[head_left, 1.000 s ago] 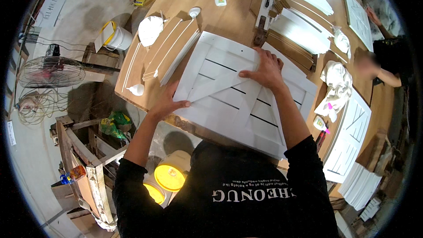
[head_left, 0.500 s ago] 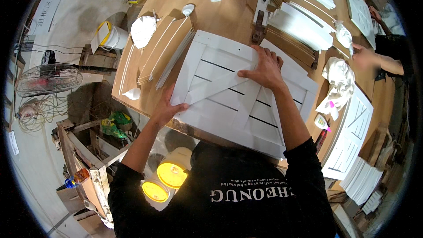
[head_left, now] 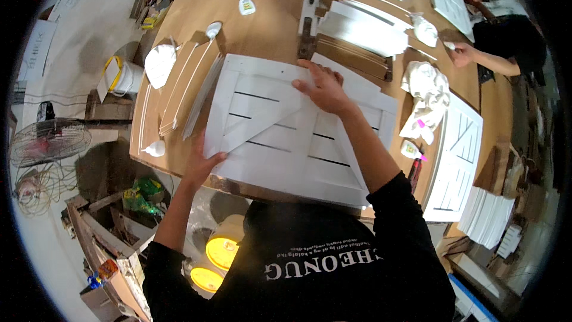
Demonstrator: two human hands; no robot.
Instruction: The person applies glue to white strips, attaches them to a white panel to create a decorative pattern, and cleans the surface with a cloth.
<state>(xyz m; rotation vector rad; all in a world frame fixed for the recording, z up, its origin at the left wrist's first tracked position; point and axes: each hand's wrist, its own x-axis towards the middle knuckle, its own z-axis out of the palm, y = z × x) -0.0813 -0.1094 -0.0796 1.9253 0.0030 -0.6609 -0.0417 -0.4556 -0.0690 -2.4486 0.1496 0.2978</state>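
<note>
A white slatted panel (head_left: 268, 158) with dark grooves and a diagonal brace lies in front of me at the table's near edge. My left hand (head_left: 201, 164) grips its left edge, thumb on the face and fingers mostly hidden past the edge. At the far edge, my right hand (head_left: 325, 88) is closed over the rim, its thumb near the face. Another white panel (head_left: 348, 77) shows partly from beneath the far right side. Left of the panel, close to my left hand, stands a row of brown and white strips (head_left: 189, 86).
Glue bottles (head_left: 246, 5) (head_left: 411, 149) and a crumpled cloth (head_left: 426, 92) lie on the wooden table (head_left: 268, 36). White-and-brown board stacks (head_left: 357, 30) stand beyond. At right are another panel (head_left: 456, 161) and a co-worker's hand (head_left: 463, 55). Yellow-lidded buckets (head_left: 221, 251) stand below the table.
My view has shifted, moving the scene left. The panel has turned slightly counter-clockwise, and my right hand has slid toward its far edge. My left hand keeps the left edge.
</note>
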